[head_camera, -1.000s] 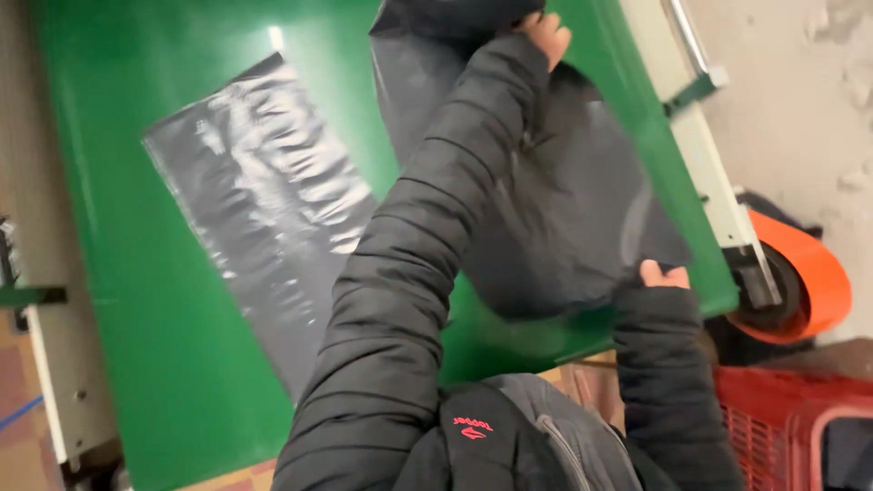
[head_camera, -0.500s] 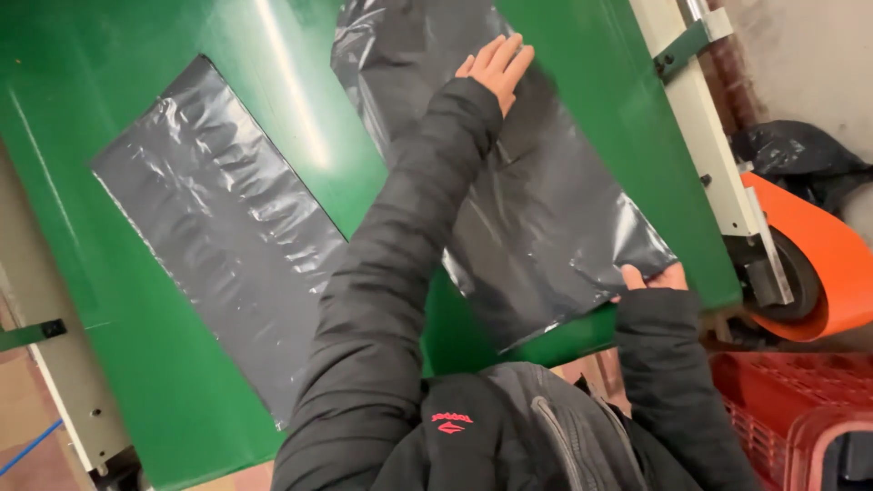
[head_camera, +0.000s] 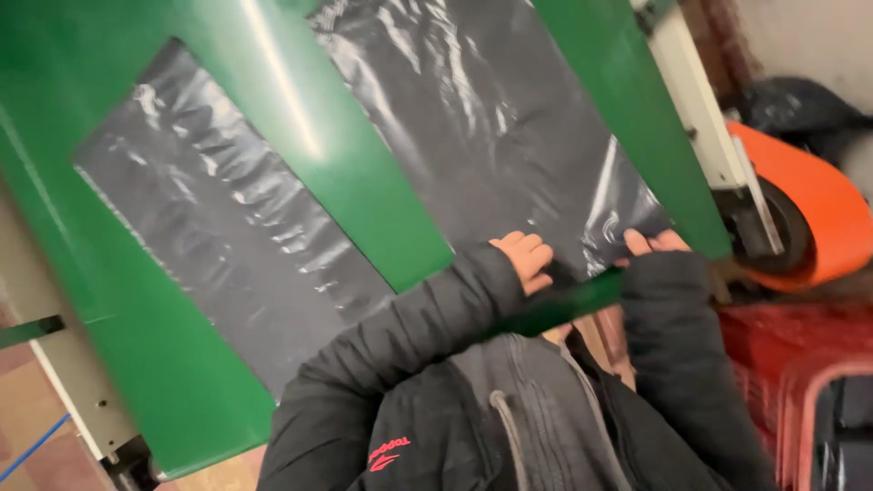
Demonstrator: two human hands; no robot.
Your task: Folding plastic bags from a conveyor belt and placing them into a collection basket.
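1. Head view, the hands: the left hand point(head_camera: 523, 259) and the right hand point(head_camera: 655, 244) are both at the near edge of a black plastic bag point(head_camera: 491, 118), close to each other. The bag lies flat on the green bench point(head_camera: 364, 209) and stretches away from the fingers.
2. The left fingers point(head_camera: 532, 250) are curled down onto the near edge of the bag. I cannot tell if they already pinch the film or only press on it.
3. Of the right fingers point(head_camera: 641, 241) only the tips show above the dark sleeve. They touch the near corner of the bag, where the film is a little lifted and shiny. Whether they grasp it I cannot tell.
4. Around them: a second black bag point(head_camera: 227, 236) lies flat to the left of the left fingers, well apart, with a strip of bare green between the two bags. To the right of the right fingers, beyond the white frame point(head_camera: 700, 118), there is an orange roll point(head_camera: 818, 218), and nearer to the person a red crate point(head_camera: 800, 364).
5. The step in hand, as I judge it, is taking hold of the bag's near edge with both hands.
6. The next move calls for a sure pinch at both points, because the film looks thin and slippery, and for an even pull, so the bag does not wrinkle or slide to one side.
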